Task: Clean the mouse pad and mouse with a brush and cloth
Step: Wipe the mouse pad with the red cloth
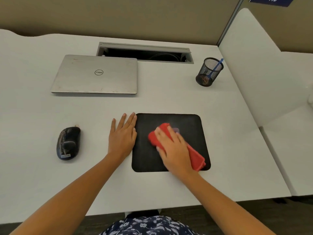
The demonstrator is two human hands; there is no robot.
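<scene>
A black mouse pad [189, 122] lies flat on the white desk, near the front. My right hand [172, 148] presses a folded red cloth [197, 156] onto the pad's middle, fingers spread over it. My left hand [122, 134] rests flat on the desk with its fingers apart, touching the pad's left edge. A black mouse [68, 143] sits on the desk to the left, apart from both hands. A thin blue brush [216, 67] stands in a black mesh cup [209, 72] at the back right.
A closed silver laptop [94, 75] lies at the back left. Behind it is an open cable slot [144, 52] in the desk [169, 99]. A white partition [264, 65] bounds the desk's right side. The desk's front edge runs just below my forearms.
</scene>
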